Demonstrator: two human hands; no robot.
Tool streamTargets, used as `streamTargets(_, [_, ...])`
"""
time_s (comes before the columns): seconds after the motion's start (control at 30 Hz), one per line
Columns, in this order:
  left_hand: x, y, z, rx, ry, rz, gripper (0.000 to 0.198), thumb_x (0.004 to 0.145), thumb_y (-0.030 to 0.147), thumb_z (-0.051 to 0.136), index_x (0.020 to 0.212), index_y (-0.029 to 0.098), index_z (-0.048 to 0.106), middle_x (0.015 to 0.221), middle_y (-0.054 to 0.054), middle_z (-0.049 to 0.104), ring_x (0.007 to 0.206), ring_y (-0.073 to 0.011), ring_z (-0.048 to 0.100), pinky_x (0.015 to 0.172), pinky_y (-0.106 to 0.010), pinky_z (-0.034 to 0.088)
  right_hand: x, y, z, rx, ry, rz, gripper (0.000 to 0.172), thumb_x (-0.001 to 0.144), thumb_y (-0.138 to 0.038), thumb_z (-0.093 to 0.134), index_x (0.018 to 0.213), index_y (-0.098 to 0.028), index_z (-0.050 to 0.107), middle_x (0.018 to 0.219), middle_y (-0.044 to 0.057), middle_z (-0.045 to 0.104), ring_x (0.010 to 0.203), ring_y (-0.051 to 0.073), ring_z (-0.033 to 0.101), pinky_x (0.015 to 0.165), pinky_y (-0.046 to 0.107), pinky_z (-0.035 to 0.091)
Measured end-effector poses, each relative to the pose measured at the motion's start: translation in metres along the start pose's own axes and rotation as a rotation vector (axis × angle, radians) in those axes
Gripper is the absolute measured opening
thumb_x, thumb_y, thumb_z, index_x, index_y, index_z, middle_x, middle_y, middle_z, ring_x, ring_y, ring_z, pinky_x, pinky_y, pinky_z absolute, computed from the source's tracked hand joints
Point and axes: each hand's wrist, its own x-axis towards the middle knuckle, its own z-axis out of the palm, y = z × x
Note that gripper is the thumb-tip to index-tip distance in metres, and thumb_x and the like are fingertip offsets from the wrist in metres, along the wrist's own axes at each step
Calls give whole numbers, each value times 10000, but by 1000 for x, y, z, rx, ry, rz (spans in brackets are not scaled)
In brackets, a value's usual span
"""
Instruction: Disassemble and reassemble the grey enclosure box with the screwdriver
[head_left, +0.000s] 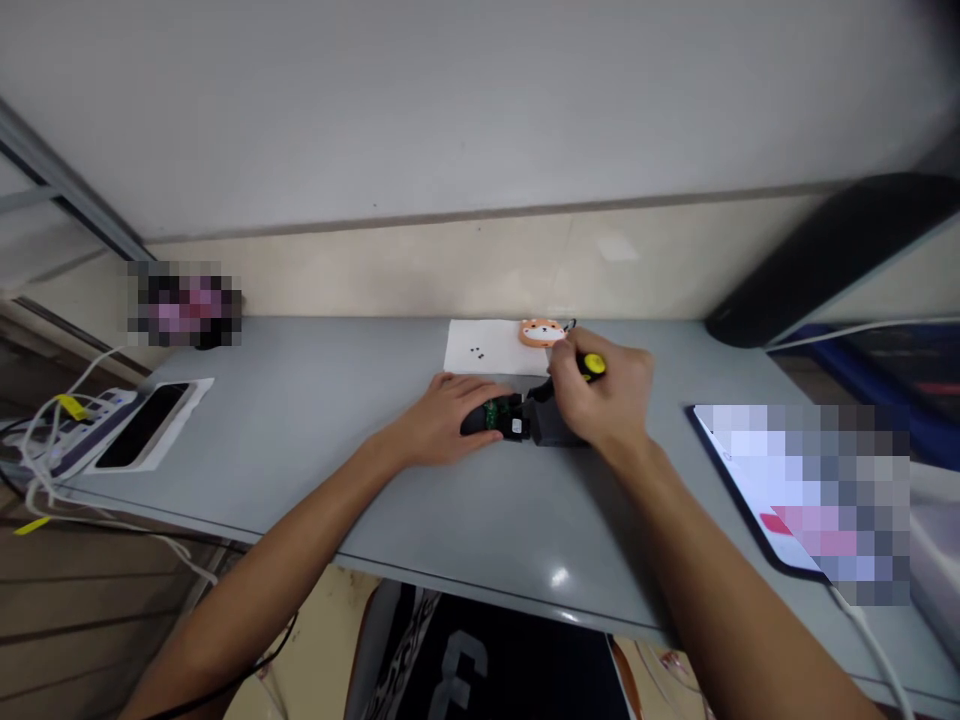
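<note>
My left hand lies on the table with its fingers wrapped round an opened black device that shows a green circuit board and a small white label. Facing it from the right, my right hand grips a screwdriver with a black handle and a yellow end cap. Its shaft slopes down leftward to the device; whether the tip touches a screw is too small to tell. Under my right hand sits a dark grey block-like piece, partly covered by the hand.
Behind my hands, white paper carries several tiny black pieces and an orange animal-face case. A tablet lies at right, near a black cylinder. A phone and a power strip with cables are at left.
</note>
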Motion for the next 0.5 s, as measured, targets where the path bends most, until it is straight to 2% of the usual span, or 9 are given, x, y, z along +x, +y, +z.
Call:
streamTargets(0.17, [1,1,-1,13,20,-4,406,1008,435,605,1387,304,541,1414,-52,633,1377,-245,526,1158,-469,341,0,-1,1,31,0,31,335,879,-217,531,549,-202,476,499,-37,342,500,104,332,542,304,281])
streamTargets(0.3, [1,-2,3,41,113,-33,294,1055,386,524,1312,280,619,1364,-54,641,1339,-226,526,1158,-458,341,0,-1,0,117,55,105,308,888,-198,533,580,-207,546,513,-34,382,518,114,381,540,296,300])
streamTargets(0.4, [2,-6,8,65,194,-63,205,1040,341,558,1178,280,698,1331,-39,645,1328,-233,497,1151,-456,345,1,-2,1,161,70,131,314,897,-190,529,585,-210,553,524,-32,423,530,117,411,543,293,310])
streamTargets(0.5, [2,-10,10,59,226,-75,161,1034,326,576,1044,272,728,1279,-27,663,1280,-227,500,1125,-444,367,2,-2,1,189,78,152,326,907,-192,521,585,-209,565,533,-29,447,542,118,430,548,293,318])
